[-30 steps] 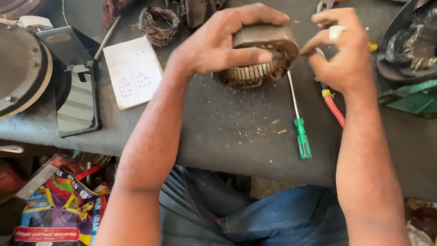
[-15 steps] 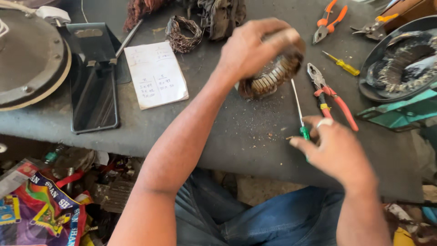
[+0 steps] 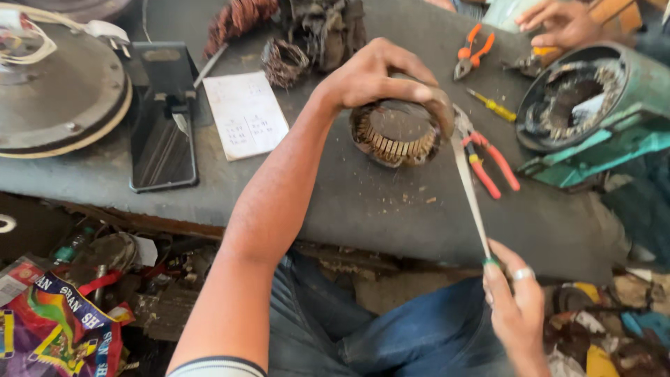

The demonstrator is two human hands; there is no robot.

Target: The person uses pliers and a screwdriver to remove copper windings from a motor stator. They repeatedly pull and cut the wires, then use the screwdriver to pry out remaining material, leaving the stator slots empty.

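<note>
- Head camera view: your left hand (image 3: 373,77) grips the top rim of the motor stator (image 3: 399,132), fingers curled over it, holding it tilted on the grey workbench (image 3: 349,202).
- Your right hand (image 3: 516,300) pinches the green handle of a screwdriver (image 3: 471,188); its shaft runs up to the stator's right edge.
- Red-handled pliers (image 3: 485,157) lie just beside the shaft.
- A paper note (image 3: 246,115) and a dark phone stand (image 3: 162,119) lie well left of the stator.

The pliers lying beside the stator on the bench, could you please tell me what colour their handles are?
Red-orange handles on the pliers, clearest in the head view.
</note>
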